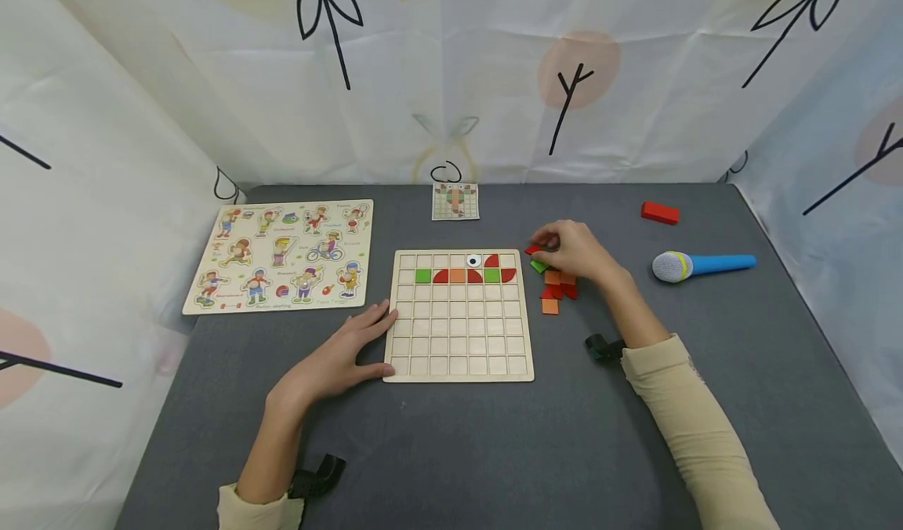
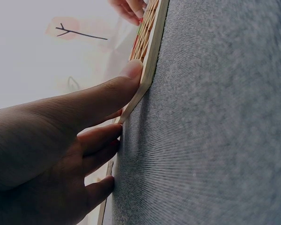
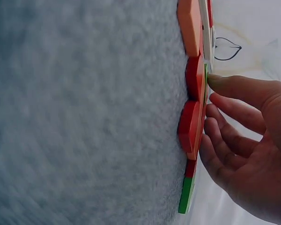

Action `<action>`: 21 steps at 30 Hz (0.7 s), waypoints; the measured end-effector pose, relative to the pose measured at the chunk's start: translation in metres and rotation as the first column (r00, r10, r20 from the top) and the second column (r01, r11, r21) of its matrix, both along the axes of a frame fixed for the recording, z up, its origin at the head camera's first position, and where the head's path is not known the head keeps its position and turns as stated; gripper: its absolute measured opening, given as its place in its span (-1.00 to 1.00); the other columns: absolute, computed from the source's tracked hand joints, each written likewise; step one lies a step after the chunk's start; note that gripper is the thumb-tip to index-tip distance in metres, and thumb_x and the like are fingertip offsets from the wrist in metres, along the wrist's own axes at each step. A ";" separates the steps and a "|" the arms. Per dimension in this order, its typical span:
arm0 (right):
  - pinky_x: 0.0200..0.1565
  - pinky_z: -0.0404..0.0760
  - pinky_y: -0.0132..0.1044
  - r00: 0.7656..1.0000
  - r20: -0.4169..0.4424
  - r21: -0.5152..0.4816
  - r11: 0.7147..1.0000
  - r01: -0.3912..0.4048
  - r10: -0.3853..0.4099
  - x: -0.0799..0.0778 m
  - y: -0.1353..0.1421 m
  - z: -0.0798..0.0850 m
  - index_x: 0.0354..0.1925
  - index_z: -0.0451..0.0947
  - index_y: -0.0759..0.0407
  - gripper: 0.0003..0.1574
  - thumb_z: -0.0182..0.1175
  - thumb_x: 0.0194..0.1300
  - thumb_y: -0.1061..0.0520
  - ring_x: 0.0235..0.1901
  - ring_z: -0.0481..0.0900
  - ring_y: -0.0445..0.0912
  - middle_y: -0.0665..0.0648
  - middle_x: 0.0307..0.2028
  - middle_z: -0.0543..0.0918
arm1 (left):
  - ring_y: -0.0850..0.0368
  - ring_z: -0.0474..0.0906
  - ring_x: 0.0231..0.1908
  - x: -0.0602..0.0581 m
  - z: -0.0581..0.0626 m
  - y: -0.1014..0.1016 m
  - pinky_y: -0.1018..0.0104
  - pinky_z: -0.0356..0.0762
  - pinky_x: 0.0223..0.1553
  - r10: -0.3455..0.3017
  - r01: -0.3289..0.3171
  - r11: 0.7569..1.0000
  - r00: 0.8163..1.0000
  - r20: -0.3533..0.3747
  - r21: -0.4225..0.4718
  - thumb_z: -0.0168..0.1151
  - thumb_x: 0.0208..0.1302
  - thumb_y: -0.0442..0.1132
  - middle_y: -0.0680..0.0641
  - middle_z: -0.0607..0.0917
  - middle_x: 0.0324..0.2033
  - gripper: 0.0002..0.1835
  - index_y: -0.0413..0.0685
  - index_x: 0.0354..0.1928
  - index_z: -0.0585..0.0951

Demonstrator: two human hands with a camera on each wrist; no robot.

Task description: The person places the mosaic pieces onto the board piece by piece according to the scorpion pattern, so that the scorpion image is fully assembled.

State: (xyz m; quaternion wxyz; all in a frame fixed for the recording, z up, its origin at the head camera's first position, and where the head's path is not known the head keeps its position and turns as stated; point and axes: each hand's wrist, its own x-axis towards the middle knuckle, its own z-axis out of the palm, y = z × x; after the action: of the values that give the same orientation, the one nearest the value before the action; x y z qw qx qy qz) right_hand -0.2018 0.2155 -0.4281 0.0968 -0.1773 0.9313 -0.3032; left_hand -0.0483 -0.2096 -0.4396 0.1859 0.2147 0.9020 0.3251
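Note:
A square wooden grid board [image 1: 457,328] lies in the middle of the table. Its upper rows hold green, orange and red tiles plus an eye tile [image 1: 473,261]. My left hand [image 1: 337,361] touches the board's left edge with spread fingers, its thumb [image 2: 133,70] at the near corner. Over the loose tiles [image 1: 553,291] right of the board is my right hand [image 1: 574,249]. A red tile [image 1: 532,248] shows at its fingertips, and its thumb meets a green tile [image 3: 205,89]. Whether the red one is pinched is hidden.
A small pattern card [image 1: 455,202] lies behind the board. At the back left is a picture puzzle board [image 1: 278,257]. A red block [image 1: 659,213] and a toy microphone [image 1: 701,265] lie to the right. Patterned curtains [image 1: 395,83] enclose the table's back and sides.

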 end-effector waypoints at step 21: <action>0.09 0.79 0.09 0.999 -0.009 0.066 0.997 -0.031 0.032 -0.018 0.001 0.001 -0.03 0.78 0.39 -0.67 0.49 0.38 0.15 -0.07 0.79 0.17 0.36 -0.13 0.85 | -0.48 0.01 0.70 0.001 -0.001 -0.001 -0.56 -0.06 0.63 0.002 -0.001 1.000 1.000 -0.021 0.029 0.58 0.31 -0.06 -0.31 0.12 0.73 0.01 -0.14 0.69 0.27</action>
State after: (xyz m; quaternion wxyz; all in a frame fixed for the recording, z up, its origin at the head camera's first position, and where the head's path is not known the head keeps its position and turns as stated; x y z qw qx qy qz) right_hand -0.2195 0.2169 -0.4267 0.1028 -0.1902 0.9383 -0.2698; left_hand -0.0472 -0.2103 -0.4405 0.1730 0.2201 0.8993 0.3358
